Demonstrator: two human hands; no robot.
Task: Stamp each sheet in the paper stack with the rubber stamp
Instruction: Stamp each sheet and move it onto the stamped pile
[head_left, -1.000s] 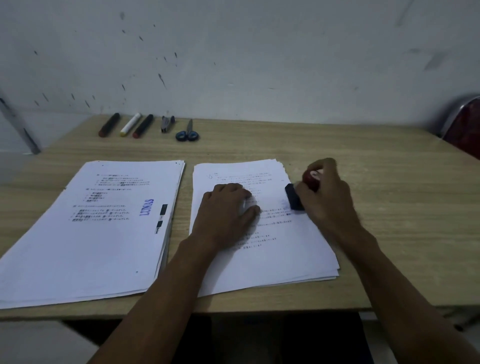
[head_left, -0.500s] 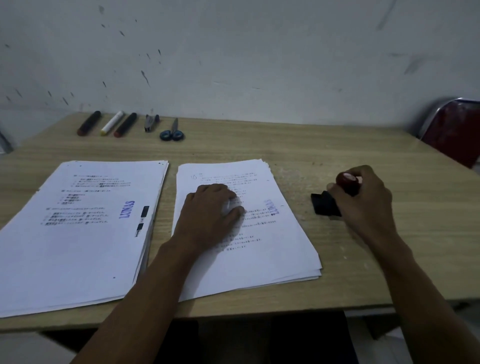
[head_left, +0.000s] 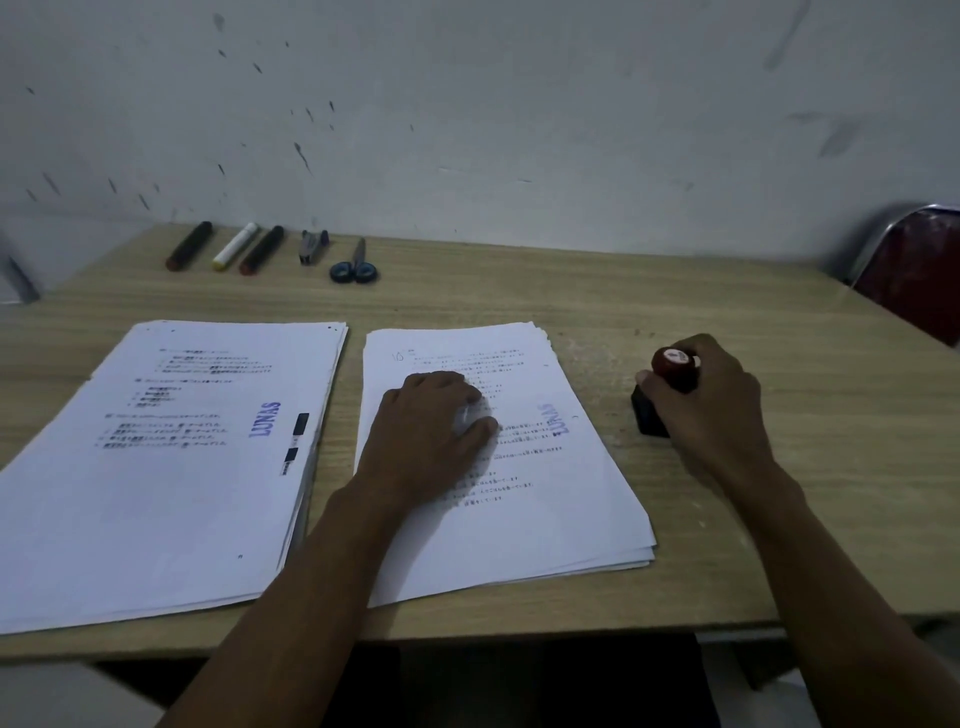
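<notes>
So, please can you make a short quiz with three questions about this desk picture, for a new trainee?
1. True or false: the top sheet of the right stack already shows a blue stamp mark.
2. Where is the rubber stamp? A) on the right stack B) on the bare table, in the right hand C) beside the scissors
3. Fill in: the left hand rests flat on the ___ stack.

Key: 1 true; 2 B; 3 right

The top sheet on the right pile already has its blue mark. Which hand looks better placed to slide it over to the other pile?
Probably the left hand: it rests flat on that stamped sheet, beside the left pile. The right hand is off the paper, gripping the rubber stamp.
</notes>
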